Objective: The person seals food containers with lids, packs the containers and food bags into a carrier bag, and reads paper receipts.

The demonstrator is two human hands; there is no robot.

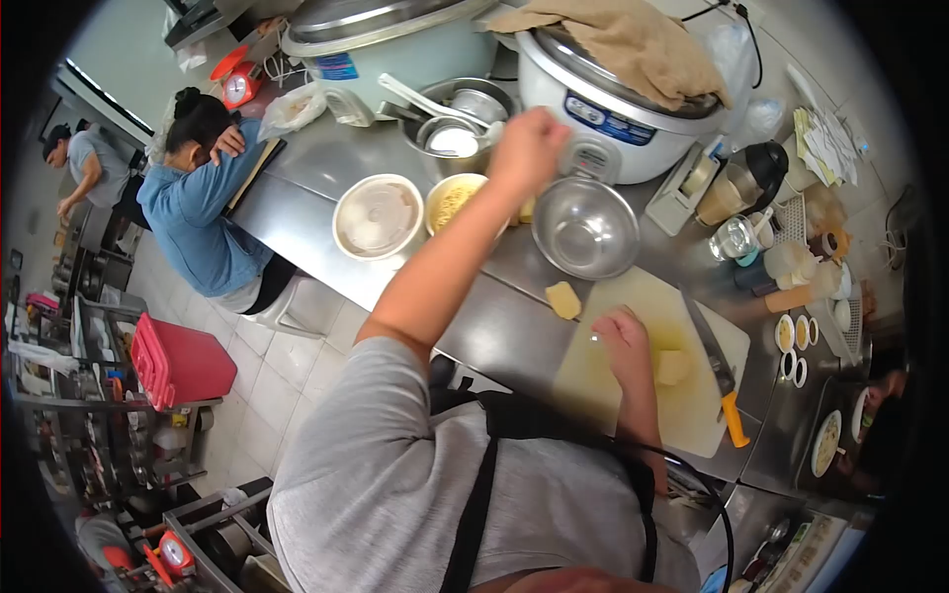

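My left hand [534, 148] is raised over the steel table, its fingers curled closed; what they hold, if anything, is hidden. Below its forearm is a tub of yellow shreds [453, 201], partly covered by the arm. My right hand [623, 341] hovers above or rests on the white cutting board [697, 420], fingers drawn together; I cannot make out anything in them. Beside it on the board lies a pale yellow block [674, 368]. Another yellow piece [563, 300] sits at the board's upper left edge. A knife with an orange handle [733, 420] lies along the board's right side.
A steel bowl [586, 229] stands behind the board, near a lidded tub [378, 217]. Large rice cookers [618, 104] line the back. A small scale [684, 186] and several jars stand to the right. A person in a blue jacket [203, 222] leans on the table's left end.
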